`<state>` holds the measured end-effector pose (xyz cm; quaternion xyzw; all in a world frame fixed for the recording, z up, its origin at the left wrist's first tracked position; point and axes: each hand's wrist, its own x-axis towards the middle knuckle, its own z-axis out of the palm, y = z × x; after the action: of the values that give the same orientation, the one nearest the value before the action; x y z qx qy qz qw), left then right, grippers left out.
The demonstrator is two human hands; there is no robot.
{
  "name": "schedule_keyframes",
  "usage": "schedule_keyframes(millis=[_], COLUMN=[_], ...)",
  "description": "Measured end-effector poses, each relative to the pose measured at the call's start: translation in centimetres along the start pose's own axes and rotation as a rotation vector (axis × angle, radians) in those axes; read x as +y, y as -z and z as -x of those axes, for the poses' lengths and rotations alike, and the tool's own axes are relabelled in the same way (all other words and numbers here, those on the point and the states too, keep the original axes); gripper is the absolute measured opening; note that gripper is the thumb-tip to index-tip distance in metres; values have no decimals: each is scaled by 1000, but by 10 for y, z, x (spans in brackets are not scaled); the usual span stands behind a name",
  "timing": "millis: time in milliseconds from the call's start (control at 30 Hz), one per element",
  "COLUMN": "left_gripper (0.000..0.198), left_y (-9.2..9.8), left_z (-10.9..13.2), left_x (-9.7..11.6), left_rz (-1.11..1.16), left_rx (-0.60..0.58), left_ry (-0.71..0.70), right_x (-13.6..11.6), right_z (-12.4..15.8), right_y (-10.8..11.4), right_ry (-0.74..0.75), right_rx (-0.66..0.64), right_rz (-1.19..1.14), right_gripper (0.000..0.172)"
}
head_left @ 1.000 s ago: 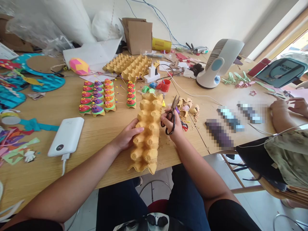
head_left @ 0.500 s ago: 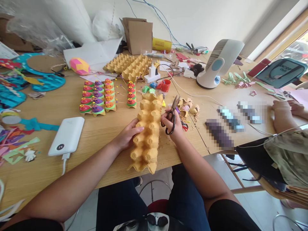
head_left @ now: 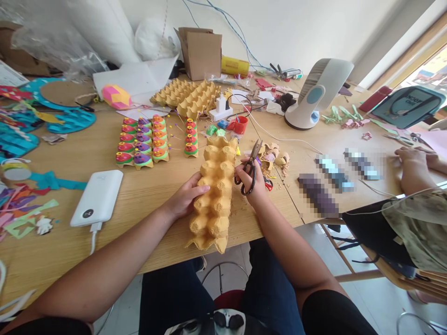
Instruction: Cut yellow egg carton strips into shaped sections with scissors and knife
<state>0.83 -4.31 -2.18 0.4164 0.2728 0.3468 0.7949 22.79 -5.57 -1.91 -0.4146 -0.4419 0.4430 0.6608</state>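
At the near edge of the table (head_left: pixel 150 186): one yellow egg-carton piece (head_left: pixel 213 195), bumps upward in two columns. Left hand (head_left: pixel 186 194) pinches its left edge, thumb on top. Right hand (head_left: pixel 256 183) is closed round one pair of scissors (head_left: pixel 250 163), blades pointing away, beside the carton's right side; fingertip contact there uncertain. Step, as judged: steadying the piece, no cut under way. A cut would call for swinging the blades inward, left grip firm. Counts: four painted strips (head_left: pixel 142 145), three grouped, one apart; one red mug (head_left: pixel 240 124).
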Motion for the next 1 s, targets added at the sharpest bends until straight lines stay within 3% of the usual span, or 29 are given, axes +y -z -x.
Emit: schedule_keyframes(millis=[300, 1000], left_gripper=[69, 67], left_y=[-1, -2], left_z=[1, 2], left_x=[-2, 0], left_rz=[-82, -61], left_rx=[-24, -16], left_ry=[3, 8], right_x=[3, 3], right_z=[-2, -6], right_y=[2, 0], right_ry=[-138, -176], right_rx=[82, 129], right_rz=[-47, -166], right_gripper=[46, 44])
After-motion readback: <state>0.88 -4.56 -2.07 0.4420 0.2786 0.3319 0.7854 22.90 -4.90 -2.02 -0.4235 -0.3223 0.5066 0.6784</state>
